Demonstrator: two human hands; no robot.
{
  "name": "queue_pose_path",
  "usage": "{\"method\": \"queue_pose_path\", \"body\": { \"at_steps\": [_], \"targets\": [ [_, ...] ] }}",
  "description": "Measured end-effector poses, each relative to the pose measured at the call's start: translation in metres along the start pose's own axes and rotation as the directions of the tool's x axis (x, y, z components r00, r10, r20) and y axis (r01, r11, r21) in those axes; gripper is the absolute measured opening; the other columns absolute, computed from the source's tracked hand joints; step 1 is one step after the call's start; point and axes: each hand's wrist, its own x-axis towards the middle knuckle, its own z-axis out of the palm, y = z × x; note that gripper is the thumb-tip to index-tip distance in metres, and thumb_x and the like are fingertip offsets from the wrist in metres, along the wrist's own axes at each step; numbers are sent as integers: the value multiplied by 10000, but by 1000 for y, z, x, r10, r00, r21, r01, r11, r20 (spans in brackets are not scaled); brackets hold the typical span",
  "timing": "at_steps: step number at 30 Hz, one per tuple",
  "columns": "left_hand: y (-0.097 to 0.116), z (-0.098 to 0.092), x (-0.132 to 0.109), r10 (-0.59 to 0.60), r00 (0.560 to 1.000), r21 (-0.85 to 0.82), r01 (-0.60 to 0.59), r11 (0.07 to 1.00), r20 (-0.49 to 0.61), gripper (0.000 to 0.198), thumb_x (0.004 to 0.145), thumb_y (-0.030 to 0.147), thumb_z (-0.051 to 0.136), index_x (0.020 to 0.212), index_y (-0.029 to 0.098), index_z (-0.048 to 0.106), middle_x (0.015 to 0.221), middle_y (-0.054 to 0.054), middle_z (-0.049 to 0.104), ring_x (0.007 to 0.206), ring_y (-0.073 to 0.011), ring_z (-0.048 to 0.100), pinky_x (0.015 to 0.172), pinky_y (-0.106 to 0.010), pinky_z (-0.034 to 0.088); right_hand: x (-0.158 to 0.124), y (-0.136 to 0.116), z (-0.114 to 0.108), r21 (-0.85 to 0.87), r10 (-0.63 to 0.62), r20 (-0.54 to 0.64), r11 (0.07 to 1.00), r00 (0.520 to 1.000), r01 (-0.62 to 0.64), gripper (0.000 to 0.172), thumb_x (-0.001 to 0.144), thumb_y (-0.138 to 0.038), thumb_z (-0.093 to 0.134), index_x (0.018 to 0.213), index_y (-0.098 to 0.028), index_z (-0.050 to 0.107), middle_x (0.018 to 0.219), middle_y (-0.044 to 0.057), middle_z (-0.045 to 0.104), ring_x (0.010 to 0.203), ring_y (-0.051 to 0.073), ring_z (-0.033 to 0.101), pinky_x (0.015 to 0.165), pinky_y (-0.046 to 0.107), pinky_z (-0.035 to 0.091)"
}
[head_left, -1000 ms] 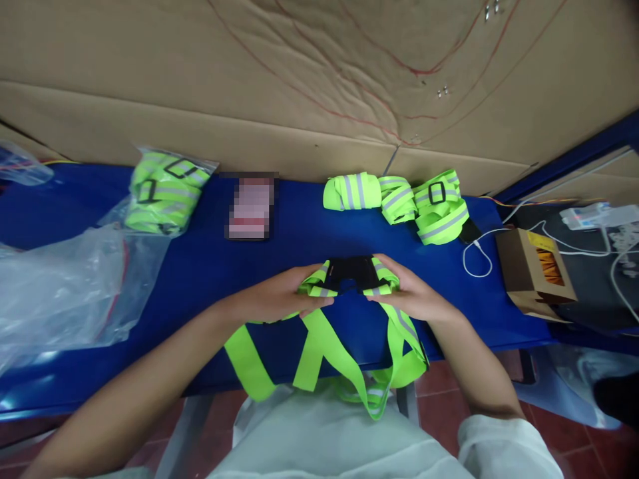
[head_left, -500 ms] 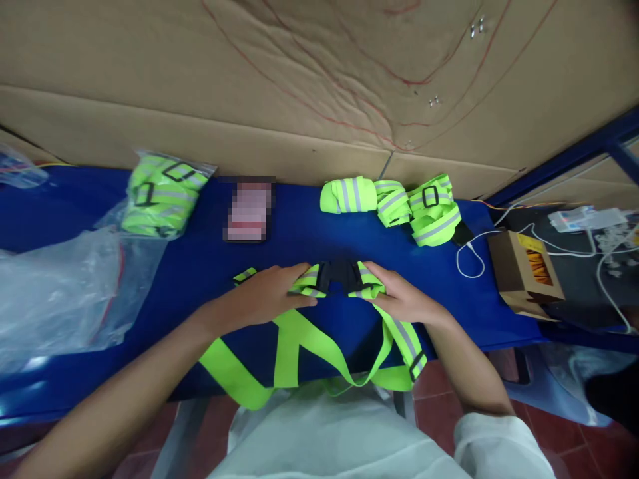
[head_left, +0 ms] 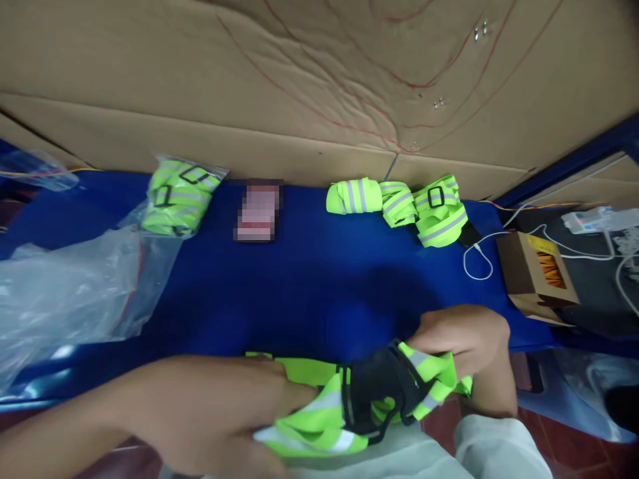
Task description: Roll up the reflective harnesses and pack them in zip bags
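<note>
Between my hands, at the table's front edge and close to my body, is a neon yellow-green reflective strap (head_left: 314, 426) with grey stripes and a black plastic buckle (head_left: 372, 392) in its middle. My left hand (head_left: 219, 406) grips the webbing left of the buckle, its fingertips partly hidden by the strap. On the other side, my right hand (head_left: 462, 336) is closed on the webbing, fingers curled in. The buckle is tilted, its right end higher. More webbing shows behind it.
Several rolled reflective straps (head_left: 354, 197) lie at the back of the blue table (head_left: 299, 279). A bagged strap (head_left: 177, 199), clear plastic bags (head_left: 64, 286) and a blurred phone-shaped object (head_left: 258, 213) are left. At right are a cardboard box (head_left: 536, 276) and white cables (head_left: 492, 253).
Both hands have drawn the strap and buckle down from over the table toward my body. The buckle has tilted, and the dangling webbing loops are now mostly hidden.
</note>
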Motion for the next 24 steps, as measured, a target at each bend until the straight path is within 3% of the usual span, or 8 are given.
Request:
{"method": "queue_pose_path", "body": {
  "at_steps": [3, 5, 7, 9, 12, 17, 21, 24],
  "targets": [
    [-13, -4, 12, -69, 995, -72, 74, 995, 69, 531, 902, 564, 678, 1332, 252, 675, 1000, -21, 783, 783, -194, 692, 628, -209, 476, 3, -1, -2, 18, 83, -181, 997, 980, -82, 403, 1028, -490, 566, 908, -146, 737, 687, 45, 700, 578, 108, 655, 589, 181, 490],
    [-28, -14, 22, -67, 996, -146, 58, 988, -54, 610, 934, 558, 644, 1466, 271, 564, 1202, -34, 755, 973, -208, 702, 743, -203, 505, 5, 5, -4, 82, 145, -338, 989, 930, -124, 439, 1062, -482, 492, 993, -139, 757, 710, 25, 685, 496, 75, 588, 533, 181, 468],
    [-38, -22, 29, -61, 991, -191, 37, 981, -120, 605, 944, 544, 644, 1485, 290, 548, 1344, -32, 701, 1142, -229, 667, 857, -214, 509, 7, 10, -6, 146, 178, -420, 981, 890, -127, 463, 1073, -493, 459, 1141, -141, 753, 755, 15, 672, 475, 57, 549, 500, 182, 450],
    [-41, -25, 35, -82, 991, -201, 60, 978, -105, 500, 952, 531, 645, 1379, 271, 649, 1283, -24, 728, 1128, -236, 671, 872, -225, 506, 8, 13, -7, 206, 185, -476, 974, 860, -95, 483, 1076, -503, 446, 1193, -150, 754, 759, 7, 647, 480, 54, 542, 501, 186, 454],
    [-39, -23, 42, -79, 988, -257, 43, 966, -134, 399, 942, 511, 668, 1195, 213, 744, 1080, -24, 772, 1002, -232, 694, 830, -240, 508, 15, 13, -7, 310, 225, -585, 950, 779, -42, 519, 1065, -537, 452, 1079, -145, 792, 734, 7, 629, 474, 62, 552, 504, 204, 476],
    [-41, -9, 59, 1, 979, -588, -123, 799, -203, 650, 764, 592, 830, 1266, 205, 684, 1204, -79, 740, 1153, -296, 672, 981, -358, 518, 34, 8, -6, 409, 334, -737, 913, 588, -7, 521, 1023, -586, 518, 983, -156, 809, 659, -6, 608, 436, 82, 563, 451, 220, 475],
    [-41, 4, 73, -165, 917, -664, -131, 736, -364, 655, 710, 565, 886, 1208, 181, 703, 1118, -109, 780, 1090, -303, 723, 927, -383, 552, 49, 3, -6, 446, 346, -785, 892, 514, 80, 523, 991, -619, 557, 999, -163, 813, 643, -10, 616, 430, 98, 573, 446, 241, 498],
    [-32, 9, 82, -167, 853, -662, -245, 708, -495, 544, 789, 539, 842, 1163, 160, 729, 1086, -122, 796, 1058, -287, 743, 970, -400, 552, 59, 5, -6, 452, 346, -811, 883, 472, 128, 535, 960, -645, 589, 1028, -165, 813, 669, -4, 640, 463, 110, 591, 484, 259, 529]
  ]
}}
